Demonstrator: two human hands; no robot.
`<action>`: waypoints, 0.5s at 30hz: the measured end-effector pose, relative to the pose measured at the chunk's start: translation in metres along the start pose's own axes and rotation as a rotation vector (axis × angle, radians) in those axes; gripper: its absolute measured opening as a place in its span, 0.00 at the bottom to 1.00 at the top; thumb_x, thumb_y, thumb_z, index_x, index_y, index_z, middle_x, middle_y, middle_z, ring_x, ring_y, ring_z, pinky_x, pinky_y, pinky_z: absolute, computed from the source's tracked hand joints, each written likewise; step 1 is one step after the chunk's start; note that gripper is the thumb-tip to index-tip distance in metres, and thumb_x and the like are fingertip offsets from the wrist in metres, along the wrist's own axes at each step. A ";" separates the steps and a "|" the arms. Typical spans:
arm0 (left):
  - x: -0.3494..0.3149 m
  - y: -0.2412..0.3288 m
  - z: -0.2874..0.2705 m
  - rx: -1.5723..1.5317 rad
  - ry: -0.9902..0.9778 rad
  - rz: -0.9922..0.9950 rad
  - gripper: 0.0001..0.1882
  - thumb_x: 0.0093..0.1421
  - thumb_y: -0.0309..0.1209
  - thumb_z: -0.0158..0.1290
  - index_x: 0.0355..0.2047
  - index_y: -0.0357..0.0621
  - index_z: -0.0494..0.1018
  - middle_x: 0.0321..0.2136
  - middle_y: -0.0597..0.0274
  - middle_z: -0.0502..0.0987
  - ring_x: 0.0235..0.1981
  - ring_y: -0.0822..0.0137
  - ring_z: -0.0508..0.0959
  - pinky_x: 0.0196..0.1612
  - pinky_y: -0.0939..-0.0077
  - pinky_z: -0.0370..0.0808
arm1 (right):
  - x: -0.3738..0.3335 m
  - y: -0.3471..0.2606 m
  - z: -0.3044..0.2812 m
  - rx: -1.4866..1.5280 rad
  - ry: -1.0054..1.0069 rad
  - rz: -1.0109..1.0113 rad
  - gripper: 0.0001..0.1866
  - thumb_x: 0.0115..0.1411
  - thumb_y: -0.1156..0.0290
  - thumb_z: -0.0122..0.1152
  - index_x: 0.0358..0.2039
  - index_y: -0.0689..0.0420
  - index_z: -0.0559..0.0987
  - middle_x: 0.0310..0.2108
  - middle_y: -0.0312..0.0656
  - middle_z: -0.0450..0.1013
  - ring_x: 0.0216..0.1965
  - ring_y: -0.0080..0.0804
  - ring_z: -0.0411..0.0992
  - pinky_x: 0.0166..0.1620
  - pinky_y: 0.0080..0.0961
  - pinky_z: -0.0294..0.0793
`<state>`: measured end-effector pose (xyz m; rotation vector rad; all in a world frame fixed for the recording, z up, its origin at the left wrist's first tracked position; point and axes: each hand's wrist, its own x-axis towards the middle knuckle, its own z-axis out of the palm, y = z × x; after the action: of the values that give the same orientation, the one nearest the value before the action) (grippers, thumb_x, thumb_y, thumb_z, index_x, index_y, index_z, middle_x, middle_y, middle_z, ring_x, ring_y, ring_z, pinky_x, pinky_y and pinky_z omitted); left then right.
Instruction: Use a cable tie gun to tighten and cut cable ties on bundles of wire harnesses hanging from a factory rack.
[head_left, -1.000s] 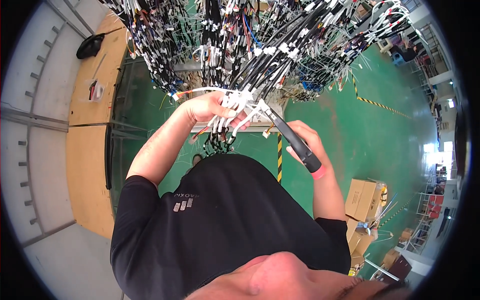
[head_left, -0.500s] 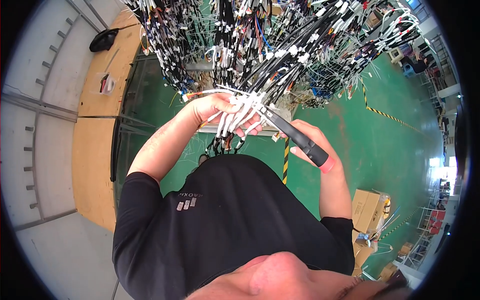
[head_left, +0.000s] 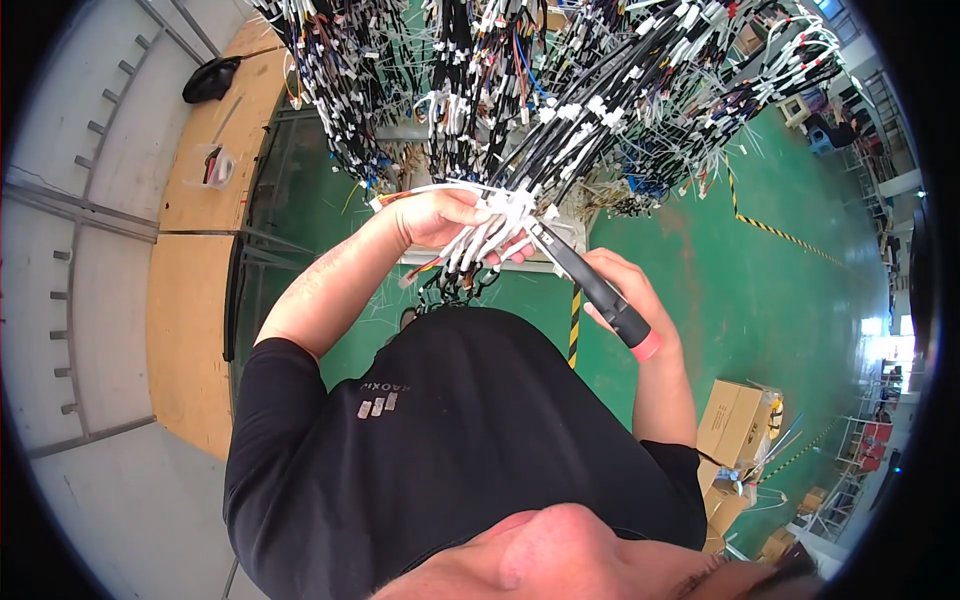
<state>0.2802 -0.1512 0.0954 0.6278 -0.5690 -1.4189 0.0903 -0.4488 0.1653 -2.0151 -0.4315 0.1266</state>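
Note:
My left hand [head_left: 436, 217] is closed round a bunch of white-sleeved wire ends [head_left: 488, 238], thumb on top and fingertips showing underneath. These belong to a thick black wire harness [head_left: 570, 140] that runs up and to the right. In my right hand [head_left: 628, 282] is a black cable tie gun [head_left: 598, 290] with a pink end, its nose against the bunch. The right fingers wrap its far side and are partly hidden by it. A thin white strip and coloured wires with a connector [head_left: 378, 203] stick out leftward above my left wrist.
Many hanging harnesses [head_left: 460, 90] with white ties and connectors fill the far side. At left stands a wooden bench [head_left: 190, 330] with a clear plastic box [head_left: 218, 170] and a black bag [head_left: 210, 80]. Cardboard boxes [head_left: 728, 425] sit on the green floor [head_left: 690, 260] at right.
The bunch and the cable tie gun's nose have shifted slightly right and nearer me. A wire end with coloured strands now shows below my left hand. Both hands keep their grips.

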 end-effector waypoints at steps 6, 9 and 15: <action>0.005 -0.010 -0.002 0.167 0.163 -0.018 0.35 0.68 0.42 0.64 0.66 0.31 0.69 0.56 0.48 0.80 0.57 0.59 0.81 0.61 0.64 0.79 | -0.010 0.001 -0.002 -0.105 0.056 0.032 0.23 0.55 0.75 0.66 0.52 0.66 0.79 0.44 0.46 0.77 0.43 0.38 0.77 0.48 0.28 0.76; 0.005 -0.015 -0.003 0.191 0.180 0.011 0.33 0.66 0.40 0.67 0.65 0.33 0.71 0.55 0.49 0.81 0.57 0.59 0.81 0.60 0.64 0.79 | -0.017 0.007 -0.004 -0.105 0.119 0.087 0.25 0.53 0.74 0.67 0.54 0.66 0.79 0.45 0.45 0.77 0.44 0.36 0.77 0.50 0.29 0.76; 0.013 -0.012 -0.009 0.217 0.137 0.008 0.46 0.47 0.42 0.81 0.62 0.35 0.73 0.52 0.44 0.84 0.50 0.54 0.86 0.48 0.64 0.87 | -0.030 0.022 0.014 0.427 0.314 -0.076 0.27 0.58 0.69 0.68 0.58 0.64 0.76 0.51 0.48 0.76 0.55 0.41 0.76 0.64 0.43 0.72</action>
<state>0.2787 -0.1644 0.0806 0.8882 -0.6200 -1.3051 0.0642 -0.4564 0.1359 -1.5610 -0.2531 -0.1350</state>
